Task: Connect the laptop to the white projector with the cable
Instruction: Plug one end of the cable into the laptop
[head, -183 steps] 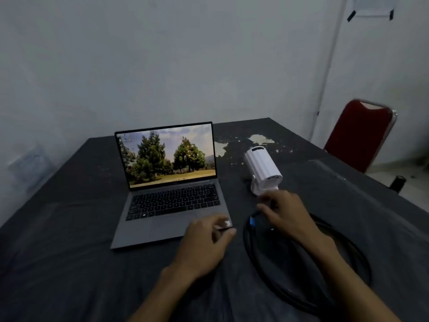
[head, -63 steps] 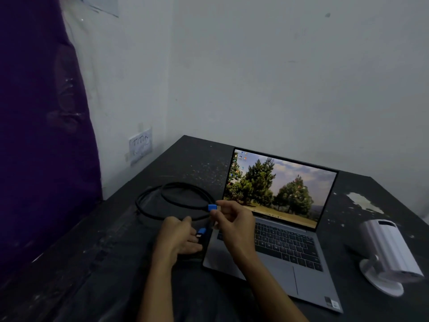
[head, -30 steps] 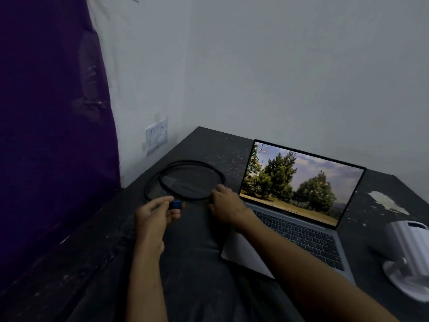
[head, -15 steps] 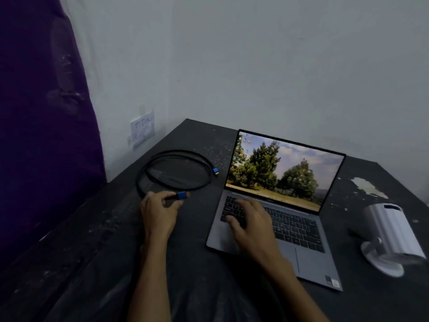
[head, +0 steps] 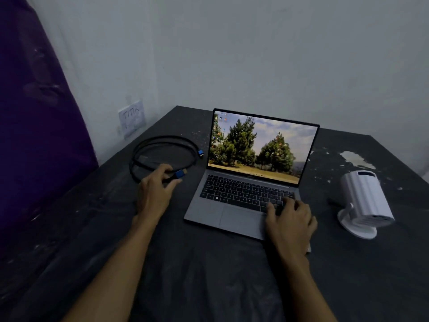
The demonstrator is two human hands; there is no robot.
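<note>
An open grey laptop (head: 241, 201) with trees on its screen sits mid-table. A coiled black cable (head: 162, 147) lies to its left. My left hand (head: 155, 194) holds the cable just behind one blue plug (head: 180, 174), which points at the laptop's left side and stays apart from it. The cable's other blue plug (head: 201, 153) rests free near the screen's left edge. My right hand (head: 290, 224) lies flat on the laptop's right palm rest and keys. The white projector (head: 364, 201) stands on its round base to the right of the laptop, with no cable in it.
The table (head: 209, 275) is covered in dark cloth, with white patches at the back right. A purple sheet (head: 34, 135) hangs along the left. A wall socket (head: 132, 117) sits on the left wall just above the table corner.
My right hand has slid from the laptop's left keys to its right front corner. The left hand keeps its hold on the plug end, now nearer the laptop.
</note>
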